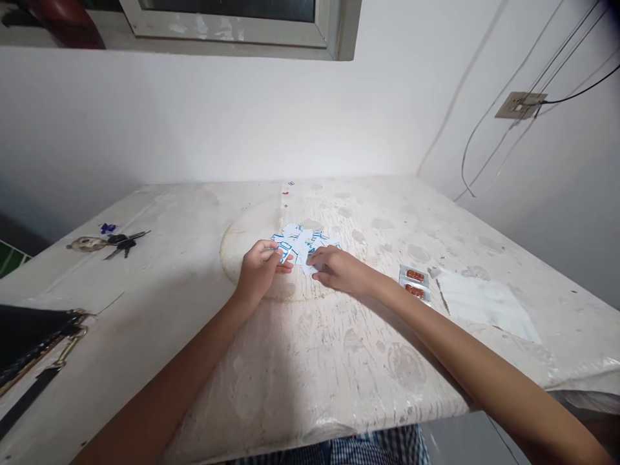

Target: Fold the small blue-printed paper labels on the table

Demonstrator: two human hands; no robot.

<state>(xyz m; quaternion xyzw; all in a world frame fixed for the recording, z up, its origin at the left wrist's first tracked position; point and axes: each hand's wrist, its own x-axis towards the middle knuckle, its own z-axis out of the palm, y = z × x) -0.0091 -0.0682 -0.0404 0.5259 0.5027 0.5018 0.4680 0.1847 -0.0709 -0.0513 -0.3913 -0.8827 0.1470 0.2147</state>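
A loose pile of small white paper pieces with blue print [304, 240] lies on the table in front of me. My left hand [261, 265] is at the pile's left side, closed on one printed paper piece [285, 250] between thumb and fingers. At the right edge of the pile is my right hand [334, 266], palm down, its bent fingertips touching the papers. Its thumb stays apart from the fingers, and no piece shows clearly gripped there.
Keys [123, 242] and a small purple object [108, 228] lie at left, beyond a black bag [33, 336]. Two blister packs with reddish contents [414, 283] and a white sheet [484, 303] are at right. A wall [242, 123] closes off the table's far side.
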